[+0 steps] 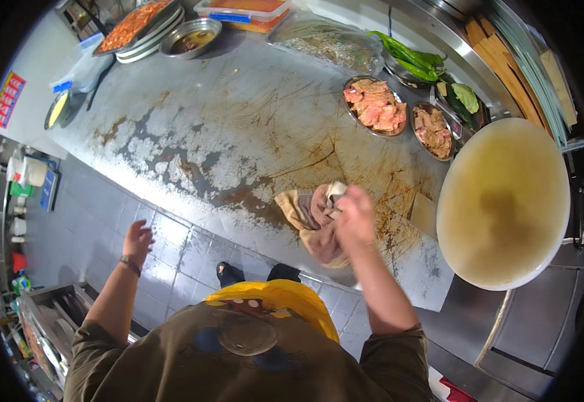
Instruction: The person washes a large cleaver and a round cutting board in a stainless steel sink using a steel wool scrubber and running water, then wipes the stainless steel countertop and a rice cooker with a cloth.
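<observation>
A striped brown and beige cloth (317,221) lies bunched on the steel worktop (231,110), near its front edge. Over the cloth's right side is my right hand (356,216), fingers curled and blurred by motion; whether they grip the fabric cannot be told. My left hand (138,243) hangs in the air in front of the counter, holding nothing, its fingers loosely apart. To the right of the cloth stands a large white oval vessel (503,201) of cloudy yellowish liquid. Two steel dishes of sliced raw meat, a larger one (376,106) and a smaller one (431,131), sit behind.
Along the back are a tray of reddish food (133,25) on stacked plates, a metal bowl of dark liquid (191,37), a lidded plastic box (244,12), a plastic-covered tray (327,42) and green peppers (407,55). Tiled floor (171,251) shows below the counter edge.
</observation>
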Motion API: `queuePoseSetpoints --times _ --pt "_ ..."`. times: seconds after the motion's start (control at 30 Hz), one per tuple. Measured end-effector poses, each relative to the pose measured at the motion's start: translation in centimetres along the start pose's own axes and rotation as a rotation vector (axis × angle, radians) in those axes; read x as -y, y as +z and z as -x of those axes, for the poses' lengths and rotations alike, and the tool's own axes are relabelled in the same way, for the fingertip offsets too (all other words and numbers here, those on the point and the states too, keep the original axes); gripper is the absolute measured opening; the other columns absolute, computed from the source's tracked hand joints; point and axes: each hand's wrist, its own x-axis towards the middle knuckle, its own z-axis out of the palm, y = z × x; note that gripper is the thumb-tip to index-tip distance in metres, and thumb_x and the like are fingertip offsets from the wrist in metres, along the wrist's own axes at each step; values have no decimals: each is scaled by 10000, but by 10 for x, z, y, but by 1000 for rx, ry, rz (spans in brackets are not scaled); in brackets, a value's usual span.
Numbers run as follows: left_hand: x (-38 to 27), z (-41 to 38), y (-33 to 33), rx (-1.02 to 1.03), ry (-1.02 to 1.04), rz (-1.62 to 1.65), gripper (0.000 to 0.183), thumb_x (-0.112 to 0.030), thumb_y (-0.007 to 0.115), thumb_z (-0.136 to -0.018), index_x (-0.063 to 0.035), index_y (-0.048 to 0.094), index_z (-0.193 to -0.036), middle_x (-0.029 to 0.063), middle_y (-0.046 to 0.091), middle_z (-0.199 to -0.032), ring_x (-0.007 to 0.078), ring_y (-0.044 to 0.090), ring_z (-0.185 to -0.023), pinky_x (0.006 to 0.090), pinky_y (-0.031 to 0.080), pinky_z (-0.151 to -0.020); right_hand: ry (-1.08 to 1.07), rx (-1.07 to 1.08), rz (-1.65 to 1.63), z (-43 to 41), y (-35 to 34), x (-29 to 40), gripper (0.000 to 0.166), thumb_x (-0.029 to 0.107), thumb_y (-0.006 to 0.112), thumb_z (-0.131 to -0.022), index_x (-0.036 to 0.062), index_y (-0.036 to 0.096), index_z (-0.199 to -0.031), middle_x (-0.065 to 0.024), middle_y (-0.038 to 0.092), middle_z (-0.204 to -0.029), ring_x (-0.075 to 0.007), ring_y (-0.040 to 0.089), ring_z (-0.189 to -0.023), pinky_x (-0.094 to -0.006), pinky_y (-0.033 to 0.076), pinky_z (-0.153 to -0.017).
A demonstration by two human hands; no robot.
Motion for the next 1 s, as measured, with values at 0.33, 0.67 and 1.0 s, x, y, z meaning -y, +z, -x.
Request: queuePoseSetpoints --times 0.33,0.67,1.0 --pt "260 14 -120 136 -365 -455 392 -89 536 -767 -88 416 -1140 94 539 -856 193 544 -644 359 454 -524 122 95 239 25 39 24 653 409 608 -715 160 367 -1268 -182 228 -1357 -386 294 -1202 -515 279 -964" --pt "207 64 -101 112 -646 -240 296 -256 491 -781 -121 478 -1045 79 526 -901 232 530 -675 397 417 -587 848 -36 373 -101 3 -75 724 516 542 -712 160 311 -1298 -221 181 -1365 -376 222 -1251 -436 252 -1010" --pt "311 103 -144 318 -363 -365 414 -246 607 -741 -7 509 -1064 135 583 -957 206 596 -757 329 480 -673 160 240 348 -92 81 113 730 540 525 -733 126 299 -1291 -144 430 -1151 -259 449 -1049 -360 424 -784"
